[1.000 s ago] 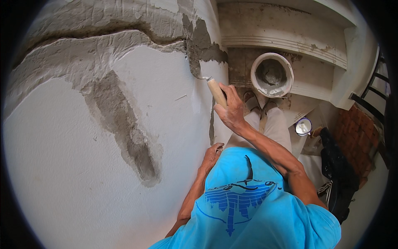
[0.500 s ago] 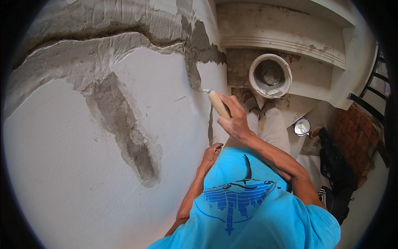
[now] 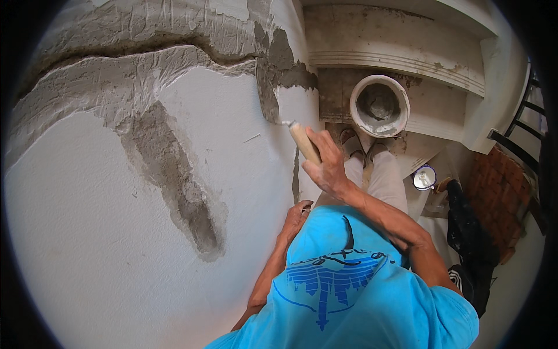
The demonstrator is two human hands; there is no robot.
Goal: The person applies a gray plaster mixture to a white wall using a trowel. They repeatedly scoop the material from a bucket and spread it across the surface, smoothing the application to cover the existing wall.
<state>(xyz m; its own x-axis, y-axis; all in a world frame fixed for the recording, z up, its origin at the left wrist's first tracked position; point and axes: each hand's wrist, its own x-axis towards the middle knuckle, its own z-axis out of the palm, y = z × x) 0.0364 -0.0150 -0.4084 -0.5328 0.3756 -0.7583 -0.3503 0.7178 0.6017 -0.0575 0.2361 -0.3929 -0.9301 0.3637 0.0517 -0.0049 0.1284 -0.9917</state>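
A trowel is gripped by my right hand, whose fingers wrap round its pale wooden handle. Its long grey blade is coated with mortar and lies against the white wall, its tip at the grey mortar patch by the corner. Lower down, my left hand is beside the wall near my hip, with fingers slightly bent and apart; nothing shows in it. A ragged grey groove runs down the wall, below a dark crack.
A white bucket with grey mortar inside stands by my feet, against the stair steps. Right of it are a small white pot, a stack of reddish bricks and a black railing. Dark clothing shows nearby.
The trowel and my right hand have shifted slightly left, bringing the blade a little farther over the wall. My left hand stays in place.
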